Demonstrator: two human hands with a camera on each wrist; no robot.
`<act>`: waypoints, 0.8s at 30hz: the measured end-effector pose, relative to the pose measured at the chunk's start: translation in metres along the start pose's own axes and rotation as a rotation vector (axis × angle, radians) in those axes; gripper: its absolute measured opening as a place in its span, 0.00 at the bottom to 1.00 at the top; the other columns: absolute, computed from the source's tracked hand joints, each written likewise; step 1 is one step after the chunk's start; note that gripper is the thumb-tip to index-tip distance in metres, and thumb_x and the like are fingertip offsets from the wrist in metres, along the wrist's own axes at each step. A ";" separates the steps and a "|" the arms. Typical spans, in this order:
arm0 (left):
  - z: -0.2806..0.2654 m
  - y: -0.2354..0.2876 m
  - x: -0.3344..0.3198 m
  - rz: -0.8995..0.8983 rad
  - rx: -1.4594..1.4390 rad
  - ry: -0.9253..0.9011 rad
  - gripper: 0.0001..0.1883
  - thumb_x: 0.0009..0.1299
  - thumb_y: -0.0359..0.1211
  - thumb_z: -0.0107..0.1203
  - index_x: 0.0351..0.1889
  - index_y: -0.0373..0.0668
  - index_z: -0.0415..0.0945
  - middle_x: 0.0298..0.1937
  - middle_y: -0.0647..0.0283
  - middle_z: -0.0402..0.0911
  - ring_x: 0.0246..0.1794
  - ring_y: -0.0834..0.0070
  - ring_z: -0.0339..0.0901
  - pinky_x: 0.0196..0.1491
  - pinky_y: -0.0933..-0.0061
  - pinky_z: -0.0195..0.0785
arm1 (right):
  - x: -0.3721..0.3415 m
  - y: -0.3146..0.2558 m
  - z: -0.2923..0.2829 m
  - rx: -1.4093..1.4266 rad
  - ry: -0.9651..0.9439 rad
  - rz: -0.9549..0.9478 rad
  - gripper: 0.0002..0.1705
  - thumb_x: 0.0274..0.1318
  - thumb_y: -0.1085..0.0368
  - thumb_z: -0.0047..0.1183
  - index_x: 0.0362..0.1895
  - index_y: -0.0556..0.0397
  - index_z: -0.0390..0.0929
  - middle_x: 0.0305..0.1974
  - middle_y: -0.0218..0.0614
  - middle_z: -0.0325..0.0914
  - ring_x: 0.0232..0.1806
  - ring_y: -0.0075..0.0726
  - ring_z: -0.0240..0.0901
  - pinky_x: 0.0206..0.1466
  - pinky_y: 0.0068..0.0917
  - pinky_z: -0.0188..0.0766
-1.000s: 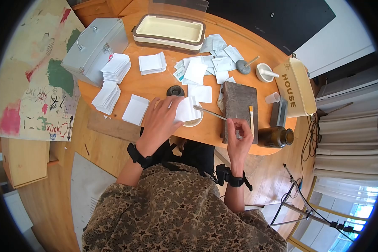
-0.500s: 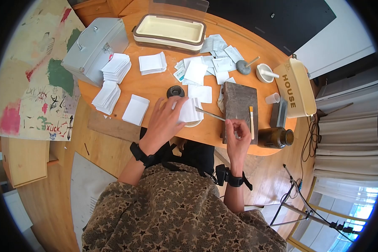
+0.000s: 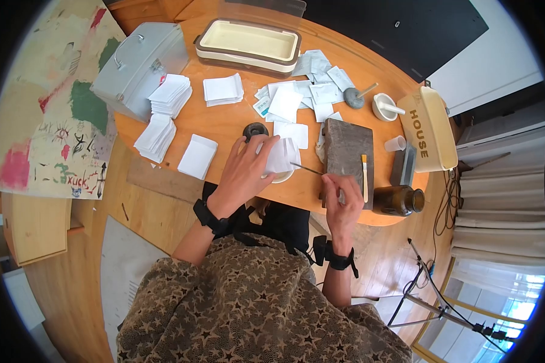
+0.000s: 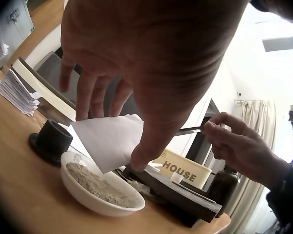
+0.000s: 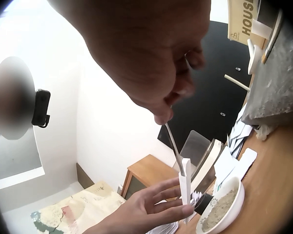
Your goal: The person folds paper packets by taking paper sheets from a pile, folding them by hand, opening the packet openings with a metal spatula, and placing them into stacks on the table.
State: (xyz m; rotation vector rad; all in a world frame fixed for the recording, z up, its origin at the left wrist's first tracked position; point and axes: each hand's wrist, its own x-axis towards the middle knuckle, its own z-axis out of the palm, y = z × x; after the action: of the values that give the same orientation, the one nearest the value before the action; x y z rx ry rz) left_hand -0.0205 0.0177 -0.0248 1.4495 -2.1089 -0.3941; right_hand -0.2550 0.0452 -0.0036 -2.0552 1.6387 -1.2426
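Note:
My left hand (image 3: 242, 172) holds a small white paper packet (image 3: 283, 156) between thumb and fingers, standing over a white bowl (image 4: 115, 208) of greyish powder (image 4: 95, 186). Between the thumb and fingers of my right hand (image 3: 344, 201) is the handle of a thin metal spatula (image 3: 309, 168). Its far end reaches into the packet's mouth in the right wrist view, so the tip is hidden there. Just behind the bowl sits a squat black piece with a flared base (image 4: 53, 141).
Stacks of white packets (image 3: 155, 138) lie on the left by a silver case (image 3: 139, 66). Right of the bowl are a dark slab (image 3: 348, 145) with a brush (image 3: 364, 175), a brown bottle (image 3: 396, 201), and a mortar (image 3: 381, 109). Loose sachets (image 3: 324, 91) lie behind.
The spatula's flat end, in sight at the packet's edge a second ago, has gone into the packet. My left hand and the packet have shifted slightly to the right.

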 end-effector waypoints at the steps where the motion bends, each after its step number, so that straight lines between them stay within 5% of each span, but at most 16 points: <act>1: -0.001 -0.001 0.000 -0.010 0.009 -0.006 0.42 0.59 0.33 0.71 0.72 0.44 0.64 0.64 0.53 0.72 0.66 0.53 0.69 0.73 0.52 0.56 | 0.001 0.001 0.000 0.001 0.043 -0.015 0.04 0.58 0.75 0.65 0.38 0.56 0.85 0.26 0.36 0.73 0.24 0.31 0.66 0.29 0.29 0.63; 9: -0.020 -0.012 -0.012 -0.120 0.100 0.034 0.42 0.59 0.36 0.71 0.72 0.45 0.65 0.64 0.54 0.75 0.66 0.55 0.71 0.72 0.52 0.58 | 0.003 -0.003 -0.003 0.101 0.127 0.138 0.03 0.61 0.73 0.64 0.37 0.58 0.83 0.26 0.34 0.73 0.25 0.26 0.66 0.31 0.26 0.64; 19: -0.064 -0.054 -0.064 -0.570 0.324 0.104 0.38 0.59 0.40 0.74 0.66 0.43 0.70 0.57 0.52 0.81 0.61 0.57 0.78 0.68 0.49 0.61 | -0.004 0.006 0.010 0.123 0.060 0.269 0.05 0.63 0.70 0.64 0.37 0.59 0.82 0.27 0.33 0.74 0.27 0.26 0.66 0.33 0.25 0.65; 24: -0.060 -0.063 -0.071 -0.552 0.366 0.104 0.35 0.59 0.40 0.74 0.63 0.43 0.70 0.54 0.51 0.82 0.57 0.54 0.80 0.65 0.49 0.63 | -0.004 0.009 0.016 0.145 0.015 0.289 0.06 0.63 0.69 0.64 0.37 0.59 0.82 0.27 0.33 0.74 0.27 0.25 0.66 0.33 0.25 0.65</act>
State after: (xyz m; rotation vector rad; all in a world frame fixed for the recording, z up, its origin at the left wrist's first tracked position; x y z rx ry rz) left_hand 0.0816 0.0634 -0.0282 2.2192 -1.7320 -0.1256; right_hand -0.2492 0.0407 -0.0213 -1.6591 1.7218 -1.2372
